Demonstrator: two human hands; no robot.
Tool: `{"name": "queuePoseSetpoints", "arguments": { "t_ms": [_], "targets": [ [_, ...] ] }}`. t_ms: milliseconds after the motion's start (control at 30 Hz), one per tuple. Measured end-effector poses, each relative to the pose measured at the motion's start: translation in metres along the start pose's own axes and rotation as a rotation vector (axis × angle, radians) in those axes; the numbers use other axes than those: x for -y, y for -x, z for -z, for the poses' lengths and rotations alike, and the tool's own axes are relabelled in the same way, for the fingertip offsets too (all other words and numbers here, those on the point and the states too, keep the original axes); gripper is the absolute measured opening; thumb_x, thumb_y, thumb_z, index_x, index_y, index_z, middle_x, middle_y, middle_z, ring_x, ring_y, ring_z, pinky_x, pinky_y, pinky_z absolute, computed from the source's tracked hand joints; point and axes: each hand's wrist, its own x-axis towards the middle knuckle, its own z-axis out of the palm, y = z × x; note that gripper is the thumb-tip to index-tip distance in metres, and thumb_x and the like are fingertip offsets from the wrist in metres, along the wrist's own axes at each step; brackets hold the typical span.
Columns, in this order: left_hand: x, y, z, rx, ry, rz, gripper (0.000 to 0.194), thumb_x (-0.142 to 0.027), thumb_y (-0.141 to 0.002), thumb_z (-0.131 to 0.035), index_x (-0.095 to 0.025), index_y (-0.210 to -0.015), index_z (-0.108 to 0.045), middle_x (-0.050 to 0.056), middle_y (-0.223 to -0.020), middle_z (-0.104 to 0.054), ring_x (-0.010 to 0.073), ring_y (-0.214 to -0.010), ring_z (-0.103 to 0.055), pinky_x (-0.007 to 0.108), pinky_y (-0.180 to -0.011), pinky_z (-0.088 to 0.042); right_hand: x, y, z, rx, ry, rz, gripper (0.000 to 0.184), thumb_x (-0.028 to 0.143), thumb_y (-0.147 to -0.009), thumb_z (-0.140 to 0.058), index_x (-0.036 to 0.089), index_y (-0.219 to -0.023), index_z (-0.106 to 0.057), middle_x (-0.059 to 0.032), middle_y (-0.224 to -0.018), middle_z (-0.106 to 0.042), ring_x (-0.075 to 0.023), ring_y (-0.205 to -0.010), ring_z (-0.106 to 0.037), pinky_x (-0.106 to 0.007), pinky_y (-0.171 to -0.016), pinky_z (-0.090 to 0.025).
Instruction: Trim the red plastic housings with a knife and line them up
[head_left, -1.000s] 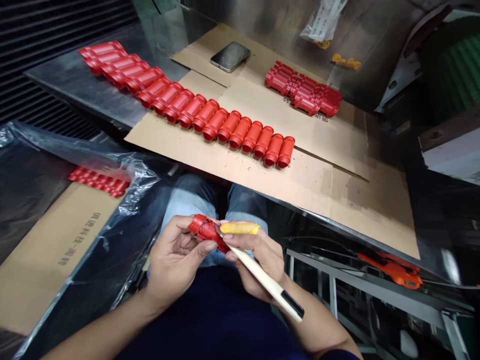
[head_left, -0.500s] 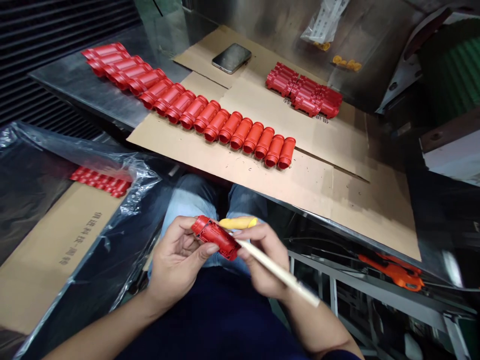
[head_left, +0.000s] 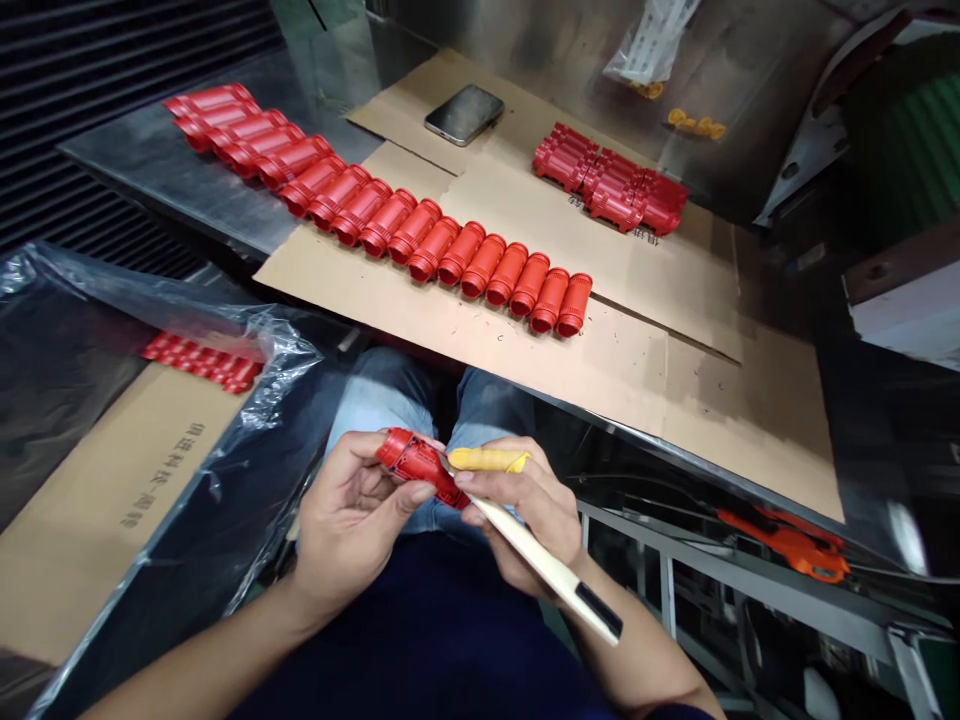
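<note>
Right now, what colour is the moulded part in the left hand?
The moulded part in the left hand is red; the head view shows it best.

Red molded plastic part (head_left: 416, 467) in the left hand (head_left: 352, 520), white-handled knife (head_left: 540, 565) in the right hand (head_left: 525, 520) just beside it.

printed in dark ink on the flap of the cardboard box (head_left: 75, 540) at the left is a line of chinese characters (head_left: 159, 475), running sideways from near the upper right of the flap toward its lower left. two of them look like 科技, with a dash and two more characters after them; the others cannot be read with certainty. on the cardboard sheet (head_left: 600, 370), two small dark printed marks (head_left: 574, 200) sit just beside the stack of red parts (head_left: 607, 180), too small to read. at the top edge, a clear bag (head_left: 651, 30) holds a white label, its print also too small to read.
</note>
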Motion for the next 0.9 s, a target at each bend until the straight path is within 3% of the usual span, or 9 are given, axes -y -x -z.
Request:
{"name": "queuePoseSetpoints", "arguments": {
  "t_ms": [433, 567, 767, 833, 900],
  "targets": [
    [0.002, 0.001, 0.001, 0.008, 0.006, -0.022, 0.031, -0.008, -0.093, -0.093, -0.023, -0.116, -0.078, 0.007, -0.117, -0.090, 0.0232, -0.101, -0.089, 0.030, -0.091, -0.073, 0.002, -0.001, 0.000, 0.017, -0.029, -0.009, 0.025, 0.019, -0.114, -0.070, 0.019, -0.139, -0.074, -0.0153, -0.123, -0.085, -0.0289, -0.117, -0.080, -0.050, -0.102, -0.069],
    [0.004, 0.001, 0.002, 0.007, -0.016, -0.027, 0.030, -0.007, -0.094, -0.092, -0.023, -0.116, -0.077, 0.006, -0.114, -0.090, 0.0202, -0.095, -0.089, 0.027, -0.087, -0.072, 0.000, -0.005, 0.003, 0.089, -0.016, -0.046, 0.020, 0.023, -0.115, -0.066, 0.020, -0.135, -0.070, -0.0164, -0.123, -0.083, -0.0298, -0.118, -0.079, -0.051, -0.101, -0.068],
    [0.006, -0.003, 0.005, 0.008, -0.027, 0.037, 0.025, -0.013, -0.096, -0.092, -0.024, -0.113, -0.077, 0.002, -0.097, -0.087, 0.0145, -0.084, -0.084, 0.020, -0.080, -0.068, -0.008, -0.007, 0.005, 0.178, 0.176, 0.134, 0.021, 0.019, -0.114, -0.068, 0.019, -0.135, -0.068, -0.0150, -0.117, -0.083, -0.0310, -0.117, -0.076, -0.053, -0.101, -0.063],
    [0.007, -0.005, 0.008, 0.026, 0.022, 0.073, 0.024, -0.017, -0.096, -0.093, -0.024, -0.112, -0.077, 0.003, -0.097, -0.086, 0.0153, -0.086, -0.083, 0.021, -0.080, -0.067, -0.007, -0.004, 0.003, 0.130, 0.055, 0.049, 0.022, 0.021, -0.114, -0.068, 0.021, -0.136, -0.069, -0.0154, -0.124, -0.082, -0.0306, -0.122, -0.075, -0.052, -0.104, -0.063],
    [0.010, -0.006, 0.011, 0.049, 0.088, 0.109, 0.023, -0.020, -0.097, -0.093, -0.024, -0.112, -0.076, 0.004, -0.099, -0.085, 0.0175, -0.088, -0.083, 0.025, -0.083, -0.069, -0.006, -0.001, 0.002, 0.057, -0.192, -0.185, 0.019, 0.027, -0.115, -0.069, 0.025, -0.134, -0.071, -0.0140, -0.130, -0.082, -0.0294, -0.125, -0.077, -0.051, -0.106, -0.063]
  ]
}}
